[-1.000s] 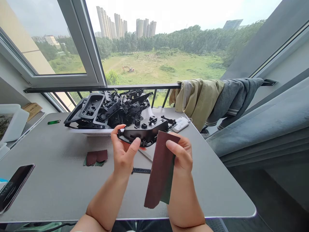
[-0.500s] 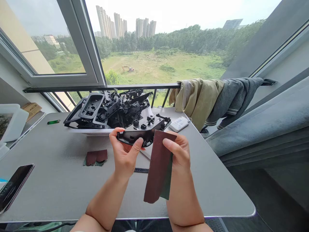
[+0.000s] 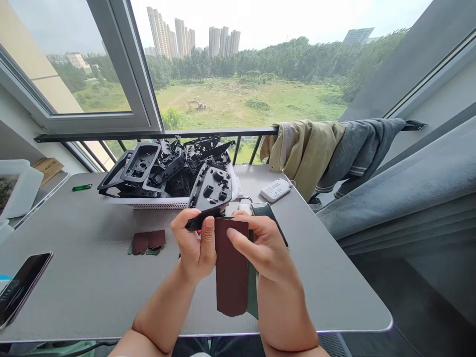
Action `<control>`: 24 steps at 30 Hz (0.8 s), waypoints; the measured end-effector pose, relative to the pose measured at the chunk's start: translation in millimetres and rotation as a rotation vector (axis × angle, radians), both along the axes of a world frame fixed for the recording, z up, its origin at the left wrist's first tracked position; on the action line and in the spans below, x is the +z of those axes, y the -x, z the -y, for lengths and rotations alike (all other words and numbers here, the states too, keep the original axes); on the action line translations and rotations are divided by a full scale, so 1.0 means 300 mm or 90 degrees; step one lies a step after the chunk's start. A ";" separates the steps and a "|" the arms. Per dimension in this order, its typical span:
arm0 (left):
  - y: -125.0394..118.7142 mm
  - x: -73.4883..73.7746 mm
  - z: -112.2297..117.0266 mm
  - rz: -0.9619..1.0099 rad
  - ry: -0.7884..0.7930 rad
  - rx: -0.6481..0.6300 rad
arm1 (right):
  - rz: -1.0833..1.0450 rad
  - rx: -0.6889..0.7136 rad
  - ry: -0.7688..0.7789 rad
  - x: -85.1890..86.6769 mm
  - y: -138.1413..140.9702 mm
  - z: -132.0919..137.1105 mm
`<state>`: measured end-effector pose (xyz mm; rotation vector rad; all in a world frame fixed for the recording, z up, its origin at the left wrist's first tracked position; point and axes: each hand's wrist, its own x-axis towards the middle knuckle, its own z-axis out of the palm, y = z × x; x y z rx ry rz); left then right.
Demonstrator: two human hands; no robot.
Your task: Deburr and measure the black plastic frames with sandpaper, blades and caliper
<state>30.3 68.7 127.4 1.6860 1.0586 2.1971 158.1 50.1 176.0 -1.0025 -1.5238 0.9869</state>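
black plastic trim panel point(image 3: 210, 188): plain black | sandpaper strip point(image 3: 231, 267): maroon face, dark green back | desk point(image 3: 92, 292): grey | basket point(image 3: 159, 204): white, perforated grid | khaki jacket point(image 3: 303, 158): khaki | grey jacket point(image 3: 362, 148): grey, pale stripes at cuff | curtain point(image 3: 409, 198): blue-grey | lighter point(image 3: 82, 187): green

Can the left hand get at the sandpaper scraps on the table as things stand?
Probably yes, but not without letting go first. The left hand is gripping the black plastic trim part. The sandpaper scraps lie close to its left on the table, and nothing appears to stand between them.
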 end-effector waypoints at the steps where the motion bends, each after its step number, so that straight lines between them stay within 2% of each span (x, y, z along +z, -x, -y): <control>1: 0.002 -0.005 0.000 -0.014 -0.005 0.000 | 0.008 -0.015 0.007 0.001 -0.001 0.002; 4: 0.007 -0.010 0.000 -0.048 -0.031 -0.010 | 0.003 -0.044 0.014 0.003 -0.007 0.005; 9: 0.012 -0.006 -0.006 -0.056 -0.043 -0.013 | 0.005 -0.015 0.009 0.001 -0.011 0.007; 11: 0.009 0.004 -0.008 -0.017 -0.016 -0.039 | -0.015 -0.021 0.028 0.003 -0.016 0.009; 17: -0.007 0.050 -0.003 0.195 0.128 -0.208 | -0.143 -0.033 0.122 -0.003 -0.040 0.002; 20: -0.011 0.059 -0.001 0.247 0.150 -0.233 | -0.163 -0.024 0.138 -0.010 -0.034 -0.011; 24: -0.011 0.061 0.000 0.279 0.170 -0.228 | -0.177 0.032 0.177 -0.010 -0.028 -0.018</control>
